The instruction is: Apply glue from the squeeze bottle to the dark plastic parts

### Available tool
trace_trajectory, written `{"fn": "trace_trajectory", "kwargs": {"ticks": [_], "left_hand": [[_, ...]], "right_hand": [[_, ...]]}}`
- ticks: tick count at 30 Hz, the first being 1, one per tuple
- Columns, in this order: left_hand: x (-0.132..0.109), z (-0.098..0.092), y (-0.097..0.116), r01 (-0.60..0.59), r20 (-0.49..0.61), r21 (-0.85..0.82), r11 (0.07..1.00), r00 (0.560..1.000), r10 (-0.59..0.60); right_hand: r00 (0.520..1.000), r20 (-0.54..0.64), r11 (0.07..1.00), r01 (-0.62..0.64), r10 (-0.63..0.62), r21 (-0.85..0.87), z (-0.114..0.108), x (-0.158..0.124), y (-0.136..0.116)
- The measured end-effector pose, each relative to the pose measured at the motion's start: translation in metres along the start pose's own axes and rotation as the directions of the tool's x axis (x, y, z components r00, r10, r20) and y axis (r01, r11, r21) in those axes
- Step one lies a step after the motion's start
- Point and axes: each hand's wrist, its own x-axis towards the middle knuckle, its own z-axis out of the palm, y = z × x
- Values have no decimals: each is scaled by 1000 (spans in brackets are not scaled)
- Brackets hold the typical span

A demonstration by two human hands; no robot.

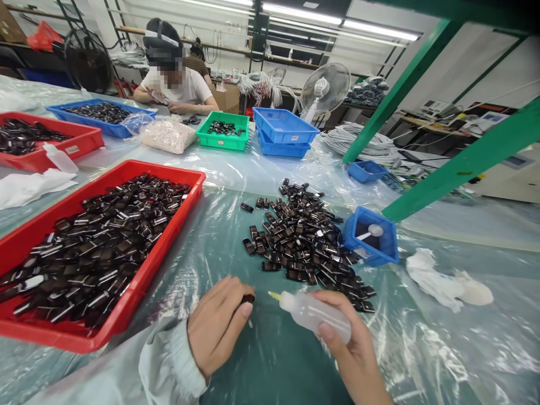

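My left hand (219, 326) pinches a small black part (248, 298) between thumb and fingers, just above the table. In my right hand (354, 343) is a translucent white squeeze bottle (316, 315), tilted so its yellowish nozzle points left toward the black part, with a gap between them. Behind both hands lies a loose pile of small black parts (304, 230). A large red tray (169, 242) full of similar dark parts stands to the left. Beside the pile on the right is a small blue bin (379, 256) with a white round-headed item in it.
Crumpled white tissue (434, 281) lies at right. Farther back are a green tray (221, 143), stacked blue trays (287, 126), a bag of pale pieces (166, 135) and another red tray (84, 143). Green posts (464, 163) slant at right. A person (177, 84) sits across the table.
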Motion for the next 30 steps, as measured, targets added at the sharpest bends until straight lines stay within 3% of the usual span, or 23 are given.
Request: {"fn": "trace_trajectory", "kwargs": {"ticks": [19,25,30], "left_hand": [[-6,0,3,-77,10,19,997,997,77],[-8,2,3,-129,-8,36,991,992,129],[-8,2,2,-154,-33,39,987,987,155]], "right_hand": [[998,32,999,46,-45,-9,-2,-3,1],[969,187,983,174,-162,-51,-13,4,7],[970,194,986,156,-144,-52,-15,5,10]]}}
